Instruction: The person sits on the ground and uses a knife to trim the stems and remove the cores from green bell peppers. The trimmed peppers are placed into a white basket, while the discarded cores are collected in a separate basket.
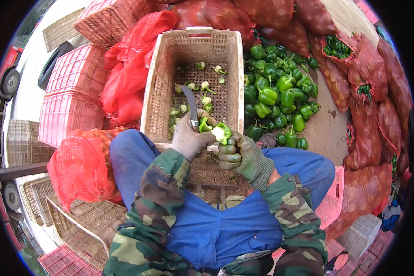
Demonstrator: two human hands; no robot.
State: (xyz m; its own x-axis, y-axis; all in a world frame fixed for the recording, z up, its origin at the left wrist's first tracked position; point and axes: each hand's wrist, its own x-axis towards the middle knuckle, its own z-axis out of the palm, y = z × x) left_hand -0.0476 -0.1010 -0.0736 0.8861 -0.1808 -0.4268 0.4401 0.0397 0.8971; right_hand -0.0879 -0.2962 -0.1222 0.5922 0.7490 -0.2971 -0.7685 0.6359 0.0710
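My left hand (192,138), in a soiled work glove, grips a knife (190,100) with a curved blade that points up and away over the crate. Beside its fingers is a piece of green bell pepper (204,125). My right hand (239,155), in a green-stained knit glove, pinches an opened green pepper piece (222,133) whose pale, seedy core faces up. The two pepper pieces lie close together; whether they are still joined I cannot tell. Under and beyond my hands stands a white plastic crate (148,93), with several cut pepper cores (206,100) scattered on its perforated floor.
Right of the crate lies a heap of whole green bell peppers (279,89). Filled red mesh sacks (362,127) curve around the far and right sides. To the left are pink crates (70,100), loose red netting (131,69), a mesh sack (82,162) and a tyre (53,63).
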